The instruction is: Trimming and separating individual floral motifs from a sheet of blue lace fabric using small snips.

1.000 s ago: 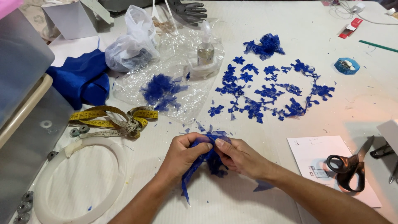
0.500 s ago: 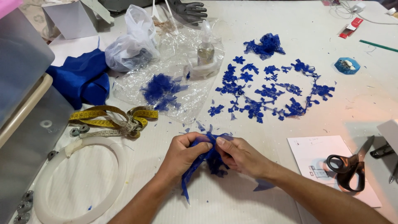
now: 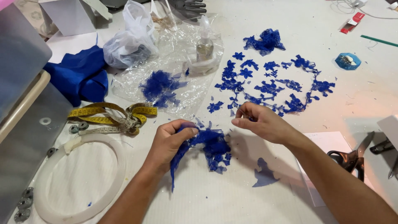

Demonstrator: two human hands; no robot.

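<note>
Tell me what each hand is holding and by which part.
The left hand grips a bunch of blue lace by its upper left end, fingers closed around it. The right hand pinches its fingertips together; any small piece there is too hidden to tell.

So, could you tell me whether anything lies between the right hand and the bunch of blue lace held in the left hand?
Nothing visible does. The right hand hovers just right of the blue lace bunch gripped by the left hand, with only bare table between them.

right hand (image 3: 261,122) has lifted off the blue lace (image 3: 209,145) and moved right and up, fingers pinched; left hand (image 3: 172,139) alone now grips the lace.
</note>
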